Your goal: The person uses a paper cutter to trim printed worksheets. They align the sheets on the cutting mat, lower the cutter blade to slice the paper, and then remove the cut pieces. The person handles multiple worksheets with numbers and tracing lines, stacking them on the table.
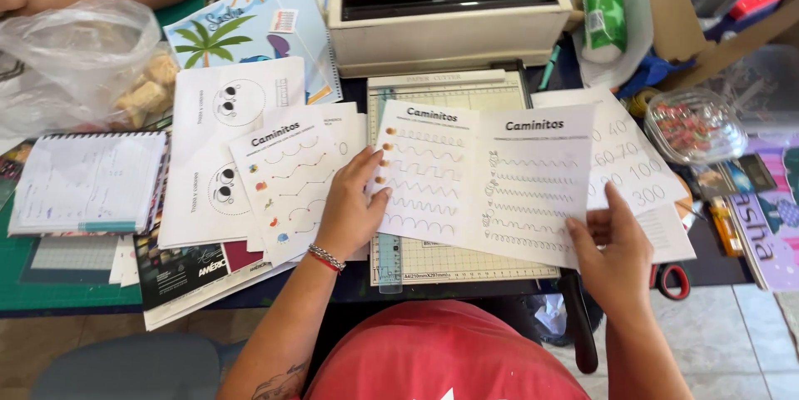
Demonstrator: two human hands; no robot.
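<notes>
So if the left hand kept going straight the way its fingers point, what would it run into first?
The left hand already touches the worksheet's left edge. Its fingers point up and right, so it would likely slide further across that sheet, over the paper cutter; depth is unclear.

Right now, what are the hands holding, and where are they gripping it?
Both hold one wide tracing worksheet: the left hand grips its left edge, the right hand its lower right corner.

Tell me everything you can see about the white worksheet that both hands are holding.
The worksheet is a wide white paper sheet with two printed pages side by side, each with a bold heading and rows of dotted wavy lines; the left page has small coloured dots down its margin. It looks thin and flat, slightly tilted, over a gridded paper cutter. The left hand pinches its left edge, and the right hand holds its lower right corner.
</notes>
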